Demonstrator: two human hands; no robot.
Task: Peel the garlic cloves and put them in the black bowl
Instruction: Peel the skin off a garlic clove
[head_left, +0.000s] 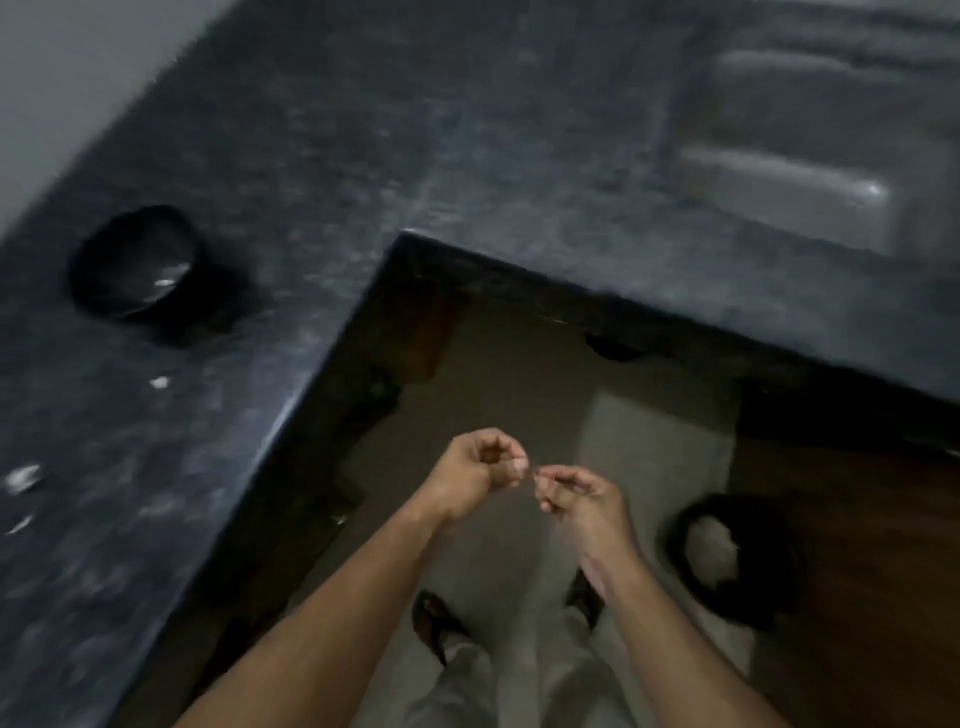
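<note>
The black bowl (136, 262) stands on the dark granite counter (322, 156) at the left, with a few pale bits inside. My left hand (475, 470) and my right hand (576, 496) are held close together over the floor, away from the counter. Their curled fingertips meet around a small pale garlic clove (524, 470), which the blur mostly hides. Pale garlic pieces or skins (23, 478) lie on the counter near its left edge, and one more garlic piece (160, 383) lies below the bowl.
The counter is L-shaped and wraps round the left and the back. A steel sink (810, 171) is set in at the back right. A dark bin (727, 556) with white contents stands on the floor to the right. My feet are below.
</note>
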